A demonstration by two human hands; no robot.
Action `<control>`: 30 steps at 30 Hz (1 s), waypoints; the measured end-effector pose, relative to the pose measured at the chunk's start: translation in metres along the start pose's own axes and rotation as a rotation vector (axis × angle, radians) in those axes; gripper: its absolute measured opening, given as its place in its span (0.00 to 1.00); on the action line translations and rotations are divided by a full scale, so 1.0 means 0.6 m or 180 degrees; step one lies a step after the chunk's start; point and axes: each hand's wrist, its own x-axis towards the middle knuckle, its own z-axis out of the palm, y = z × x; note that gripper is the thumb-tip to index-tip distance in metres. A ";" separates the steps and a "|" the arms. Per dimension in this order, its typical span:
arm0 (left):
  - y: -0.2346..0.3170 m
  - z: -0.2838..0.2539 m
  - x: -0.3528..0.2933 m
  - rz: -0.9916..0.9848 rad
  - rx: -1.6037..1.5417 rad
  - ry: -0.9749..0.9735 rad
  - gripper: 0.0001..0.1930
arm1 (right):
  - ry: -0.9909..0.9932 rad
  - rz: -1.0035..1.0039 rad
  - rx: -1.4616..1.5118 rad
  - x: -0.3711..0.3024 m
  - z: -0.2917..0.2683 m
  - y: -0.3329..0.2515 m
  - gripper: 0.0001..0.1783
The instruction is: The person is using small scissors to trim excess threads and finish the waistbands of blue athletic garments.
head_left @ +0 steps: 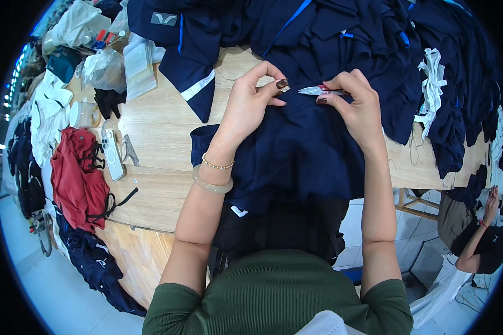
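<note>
1. Step, my read: trimming the navy garment (299, 151), draped over the table's (156, 128) near edge.
2. Right hand (356, 100): gripping snips (313, 90) above table, tip toward left hand (248, 103).
3. Left: thumb and forefinger close together; can't tell on what.
4. Next probably needs taut cloth, blades clear of fabric.

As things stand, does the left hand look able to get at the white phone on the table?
Probably yes: the white phone looks uncovered, and mostly bare tabletop lies between it and the left hand, though some navy cloth intervenes.
</note>
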 end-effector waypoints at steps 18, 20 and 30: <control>0.002 -0.002 0.002 -0.0028 0.0046 -0.0048 0.02 | -0.0524 -0.0096 0.0347 0.029 0.015 -0.003 0.11; 0.001 -0.003 0.002 -0.0032 0.0025 -0.0043 0.02 | -0.0539 -0.0036 0.0361 0.029 0.012 -0.002 0.12; 0.000 -0.009 -0.001 -0.0046 0.0051 -0.0147 0.04 | -0.0683 0.0362 0.0900 0.025 0.019 0.009 0.10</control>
